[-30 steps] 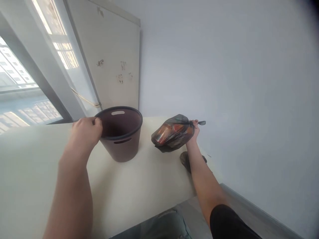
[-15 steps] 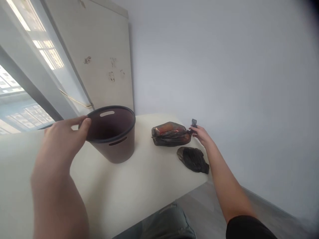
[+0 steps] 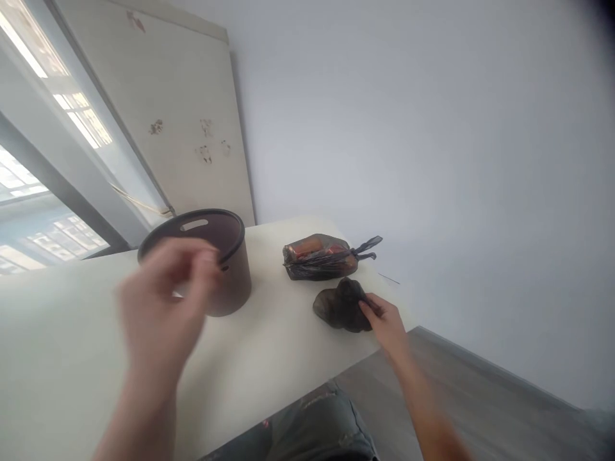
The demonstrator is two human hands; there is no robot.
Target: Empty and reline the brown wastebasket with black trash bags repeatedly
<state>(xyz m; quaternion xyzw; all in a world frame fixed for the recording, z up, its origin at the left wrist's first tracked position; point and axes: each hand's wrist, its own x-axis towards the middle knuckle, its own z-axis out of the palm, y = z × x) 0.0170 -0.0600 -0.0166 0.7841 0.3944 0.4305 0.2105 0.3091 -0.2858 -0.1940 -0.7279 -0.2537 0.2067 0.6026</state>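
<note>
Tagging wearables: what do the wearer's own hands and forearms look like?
Left hand and right hand: ungloved. Left forearm and right forearm: uncovered, no sleeve, watch or bracelet in view. Motion blur hides finer detail.

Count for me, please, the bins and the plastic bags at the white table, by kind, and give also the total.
Round dark purple-brown plastic bin: 1
Black plastic bags: 2 (one knotted bag with orange-red contents, one crumpled bag in the right hand)
Total: 3
</note>
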